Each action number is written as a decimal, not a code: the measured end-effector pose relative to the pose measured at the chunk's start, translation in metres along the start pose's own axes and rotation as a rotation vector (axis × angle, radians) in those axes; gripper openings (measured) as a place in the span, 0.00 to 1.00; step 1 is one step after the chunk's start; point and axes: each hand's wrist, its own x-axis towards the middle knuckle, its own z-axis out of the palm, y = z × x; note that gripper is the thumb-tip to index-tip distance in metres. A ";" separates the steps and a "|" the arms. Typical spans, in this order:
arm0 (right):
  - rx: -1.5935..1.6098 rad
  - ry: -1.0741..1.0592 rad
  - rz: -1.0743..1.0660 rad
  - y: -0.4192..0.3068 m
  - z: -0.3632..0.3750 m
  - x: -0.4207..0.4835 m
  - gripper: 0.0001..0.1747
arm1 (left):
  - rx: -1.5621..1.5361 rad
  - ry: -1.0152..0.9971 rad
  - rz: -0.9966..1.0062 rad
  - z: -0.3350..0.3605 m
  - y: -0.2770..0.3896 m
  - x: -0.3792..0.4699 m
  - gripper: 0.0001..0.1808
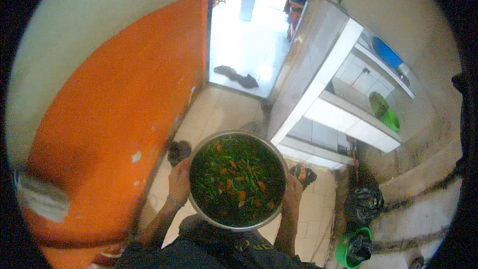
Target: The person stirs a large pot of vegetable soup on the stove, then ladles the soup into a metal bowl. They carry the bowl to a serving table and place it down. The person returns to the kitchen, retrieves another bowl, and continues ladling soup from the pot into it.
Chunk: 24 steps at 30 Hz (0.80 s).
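Note:
A round metal pot [239, 226] is held out in front of my body, level, with its open top facing me. Leafy green vegetables with orange pieces, perhaps carrot [242, 195], fill it in what looks like dark liquid. My left hand [180, 181] grips the pot's left side, and a bracelet circles that wrist. On the opposite side my right hand [293, 190] holds the pot. The fingers of both hands are partly hidden behind the rim.
A doorway with a dark rag [236, 76] on its floor lies ahead. An orange wall [123, 119] runs along the left. White tiled shelves [351, 123] stand at right, holding a blue item [386, 51]. Black bags [364, 205] and a green bin [341, 250] sit lower right.

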 end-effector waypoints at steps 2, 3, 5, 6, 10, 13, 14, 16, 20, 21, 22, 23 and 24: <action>-0.028 0.085 -0.017 -0.008 0.035 0.071 0.22 | 0.082 0.046 0.101 0.024 0.007 0.087 0.25; 0.011 0.152 0.010 -0.009 0.054 0.101 0.22 | 0.158 0.055 0.038 0.040 0.012 0.124 0.25; -0.005 0.011 -0.011 -0.008 0.075 0.175 0.22 | 0.142 0.055 0.110 0.069 0.018 0.190 0.24; -0.005 0.029 0.130 -0.005 0.092 0.217 0.21 | 0.181 0.056 0.137 0.083 0.022 0.221 0.24; 0.108 -0.027 0.111 0.011 0.146 0.368 0.22 | 0.094 0.059 0.135 0.136 0.036 0.356 0.23; 0.108 -0.053 0.079 0.009 0.182 0.476 0.21 | 0.255 0.154 0.327 0.172 0.055 0.461 0.23; 0.071 -0.049 0.078 0.006 0.194 0.512 0.21 | 0.236 0.195 0.261 0.187 0.063 0.493 0.23; 0.126 -0.042 0.122 0.002 0.219 0.580 0.20 | 0.058 0.057 0.116 0.206 0.079 0.553 0.23; 0.189 -0.068 0.102 -0.001 0.270 0.710 0.19 | 0.057 0.070 0.106 0.251 0.099 0.686 0.23; 0.179 -0.054 0.115 -0.001 0.284 0.740 0.19 | 0.092 0.100 0.211 0.264 0.099 0.722 0.23; 0.198 -0.049 0.142 0.001 0.303 0.769 0.19 | 0.143 0.129 0.318 0.271 0.100 0.757 0.24; 0.163 -0.049 0.106 -0.001 0.314 0.803 0.19 | 0.091 0.122 0.271 0.285 0.102 0.789 0.24; 0.149 -0.056 0.079 0.003 0.328 0.836 0.19 | 0.045 0.115 0.224 0.300 0.099 0.824 0.24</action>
